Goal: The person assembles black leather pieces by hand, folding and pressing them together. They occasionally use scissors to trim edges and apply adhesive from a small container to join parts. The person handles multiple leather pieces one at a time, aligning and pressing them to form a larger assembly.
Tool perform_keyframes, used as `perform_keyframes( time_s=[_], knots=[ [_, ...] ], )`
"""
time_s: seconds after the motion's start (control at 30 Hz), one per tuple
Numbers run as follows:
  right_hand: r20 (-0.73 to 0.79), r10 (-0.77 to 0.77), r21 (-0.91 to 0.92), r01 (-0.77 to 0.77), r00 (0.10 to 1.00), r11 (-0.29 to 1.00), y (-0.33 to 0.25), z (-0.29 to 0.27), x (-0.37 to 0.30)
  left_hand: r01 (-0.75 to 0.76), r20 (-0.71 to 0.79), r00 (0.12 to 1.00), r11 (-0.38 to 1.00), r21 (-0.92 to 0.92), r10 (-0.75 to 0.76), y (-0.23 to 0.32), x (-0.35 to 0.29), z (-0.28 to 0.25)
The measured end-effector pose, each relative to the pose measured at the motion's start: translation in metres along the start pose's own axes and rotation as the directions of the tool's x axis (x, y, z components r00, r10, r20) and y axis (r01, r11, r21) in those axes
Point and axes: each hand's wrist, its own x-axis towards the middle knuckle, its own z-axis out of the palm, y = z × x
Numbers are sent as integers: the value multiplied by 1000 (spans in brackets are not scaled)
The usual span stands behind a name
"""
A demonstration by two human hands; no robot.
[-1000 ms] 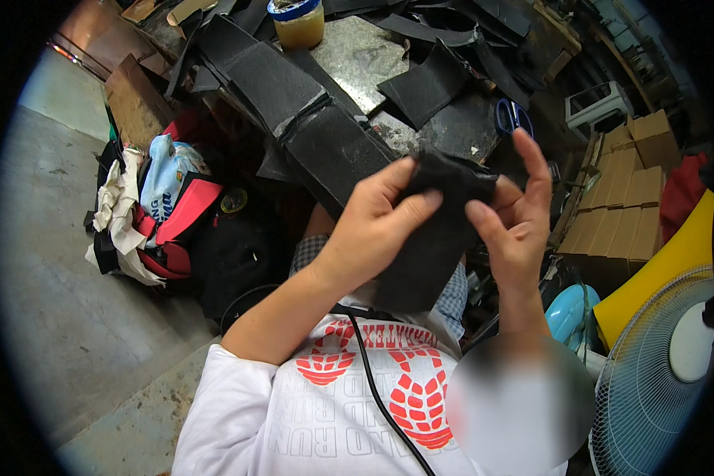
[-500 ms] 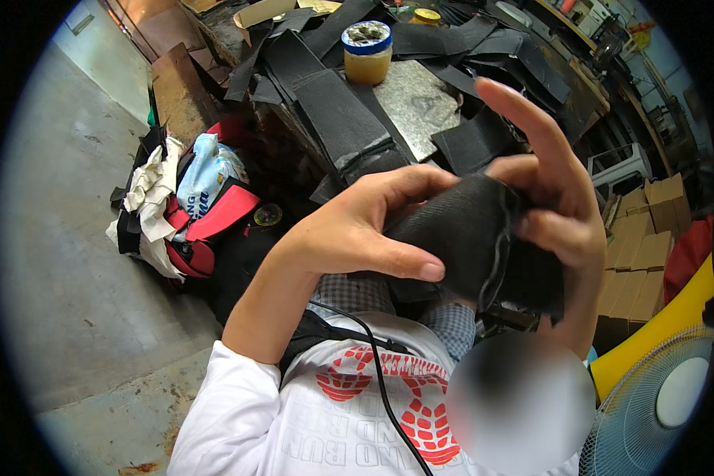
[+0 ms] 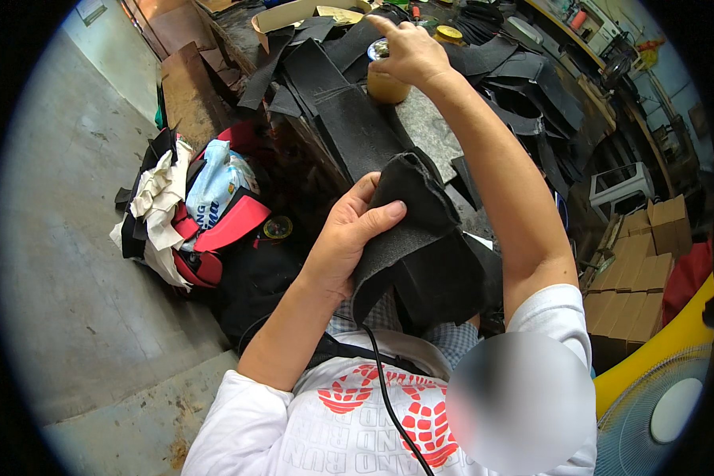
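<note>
My left hand (image 3: 357,226) grips a folded piece of black leather-like material (image 3: 420,206), thumb on top, above my lap. The piece has a rough cut edge, and its lower part hangs as a wide flap. My right hand (image 3: 414,54) is stretched out over the table at a jar (image 3: 389,89) of yellowish paste with a blue-and-white rim. Its index finger points out past the jar, and the thumb side covers part of the jar's mouth. Whether the fingers touch the jar I cannot tell.
Black cut strips (image 3: 357,119) are heaped over the table around a grey slab (image 3: 436,131). A yellow-lidded jar (image 3: 448,34) stands farther back. Left of the table is a pile of scraps (image 3: 163,186). Cardboard boxes (image 3: 631,262) and a fan (image 3: 658,412) are at the right.
My right hand has let go of the black piece and moved up and away to the jar. My left hand still holds the piece, which now hangs more unfolded.
</note>
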Motion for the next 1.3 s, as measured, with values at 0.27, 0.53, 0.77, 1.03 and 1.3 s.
perform_keyframes(
  time_s=[0.27, 0.53, 0.77, 1.03, 1.3],
  knots=[
    [28, 20, 825, -35, 999, 565, 47, -40, 32, 56, -27, 998, 992, 114, -53, -9, 15, -13],
    [743, 81, -45, -72, 665, 996, 26, -47, 16, 73, -44, 997, 990, 123, -68, -9, 14, -15],
    [566, -25, -22, 46, 824, 999, 20, -66, 11, 39, -56, 998, 998, 53, -36, -11, 13, -16],
    [496, -169, 149, 108, 852, 983, 38, -89, -4, -12, -102, 995, 1000, 8, 13, -17, 19, -16],
    [-5, -180, -126, 178, 984, 976, 11, -29, -23, 0, -111, 994, 995, 96, 10, -18, 17, -4]
  ],
)
